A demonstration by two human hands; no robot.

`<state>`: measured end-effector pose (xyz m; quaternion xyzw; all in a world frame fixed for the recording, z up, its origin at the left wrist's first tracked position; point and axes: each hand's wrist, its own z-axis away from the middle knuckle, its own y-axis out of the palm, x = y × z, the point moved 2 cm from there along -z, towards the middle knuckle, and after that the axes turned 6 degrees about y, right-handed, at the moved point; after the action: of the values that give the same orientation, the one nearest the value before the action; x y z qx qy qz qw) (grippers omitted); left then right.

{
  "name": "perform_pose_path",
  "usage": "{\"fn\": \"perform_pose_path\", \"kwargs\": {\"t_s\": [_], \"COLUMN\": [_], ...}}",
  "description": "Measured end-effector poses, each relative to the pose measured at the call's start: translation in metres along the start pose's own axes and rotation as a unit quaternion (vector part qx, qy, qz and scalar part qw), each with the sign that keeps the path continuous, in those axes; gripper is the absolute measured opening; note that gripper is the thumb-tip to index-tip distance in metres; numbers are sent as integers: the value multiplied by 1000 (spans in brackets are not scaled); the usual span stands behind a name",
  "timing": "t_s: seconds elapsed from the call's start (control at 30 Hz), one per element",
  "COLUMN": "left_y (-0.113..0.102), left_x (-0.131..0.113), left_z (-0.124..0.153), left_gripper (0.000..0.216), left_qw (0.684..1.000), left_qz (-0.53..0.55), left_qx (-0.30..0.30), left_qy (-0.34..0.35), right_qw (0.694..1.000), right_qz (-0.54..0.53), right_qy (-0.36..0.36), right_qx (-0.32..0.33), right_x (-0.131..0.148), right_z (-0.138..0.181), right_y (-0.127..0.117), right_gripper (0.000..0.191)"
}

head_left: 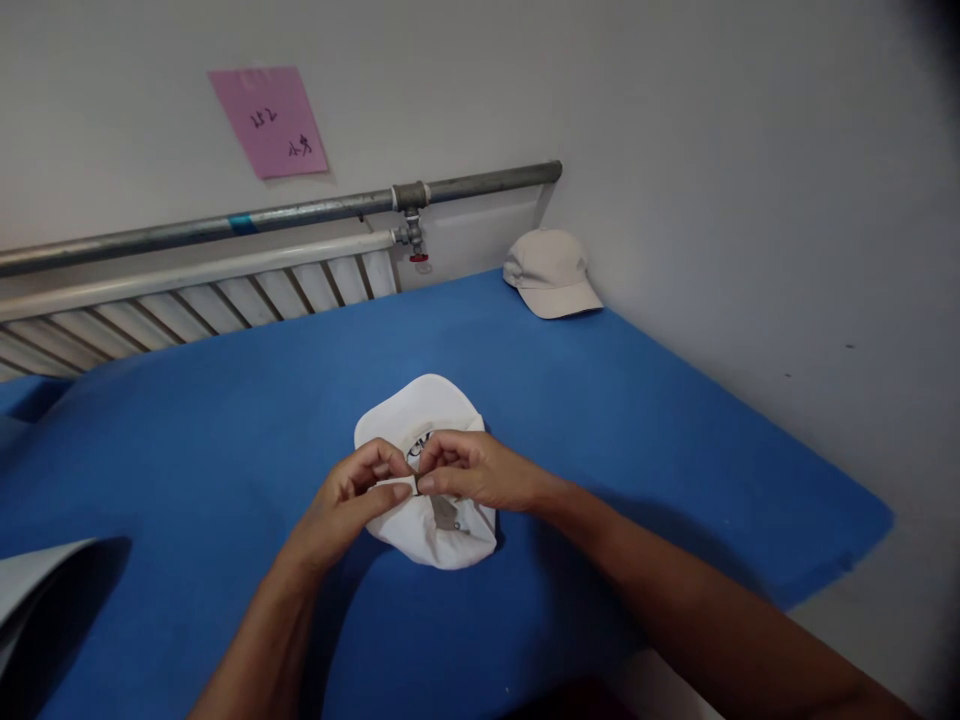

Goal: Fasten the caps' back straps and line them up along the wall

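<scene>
A white baseball cap [457, 545] lies on the blue table, its brim pointing away from me and the open underside partly facing up. My left hand [360, 495] pinches the cap's back strap between thumb and fingers. Right beside it, my right hand [465, 470] pinches the same strap, with the fingertips of both hands nearly touching at a small dark buckle [416, 484]. Some dark lettering shows inside the cap behind my fingers. The hands hide part of the strap.
A beige cap [551, 272] sits at the table's far right corner against the wall. Behind the blue table [225, 430] run a white radiator [255, 298] and a metal pipe [322, 213] with a red-handled valve. A pink note [270, 122] hangs above. A pale curved sheet [37, 580] lies at left.
</scene>
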<state>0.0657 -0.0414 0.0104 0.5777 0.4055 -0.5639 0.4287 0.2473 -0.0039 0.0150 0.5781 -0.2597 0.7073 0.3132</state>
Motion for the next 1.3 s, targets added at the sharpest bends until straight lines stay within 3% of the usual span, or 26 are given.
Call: {"fn": "perform_pose_path", "kwargs": {"t_s": [0.3,0.63,1.3], "left_y": [0,0,-1], "left_x": [-2,0,2], "left_z": [0,1,0], "left_gripper": [22,21,23], "left_qw": [1000,1000,999], "left_qz": [-21,6,21], "left_qx": [-8,5,16], "left_qy": [-22,-9,-33], "right_qw": [996,980,981], "right_qz": [86,170,157], "right_qy": [-30,-105,-100], "right_qx": [10,-21,-62], "right_x": [-3,-2,-7], "right_z": [2,4,2], "right_y": [2,7,14], "right_gripper": [19,21,23]}}
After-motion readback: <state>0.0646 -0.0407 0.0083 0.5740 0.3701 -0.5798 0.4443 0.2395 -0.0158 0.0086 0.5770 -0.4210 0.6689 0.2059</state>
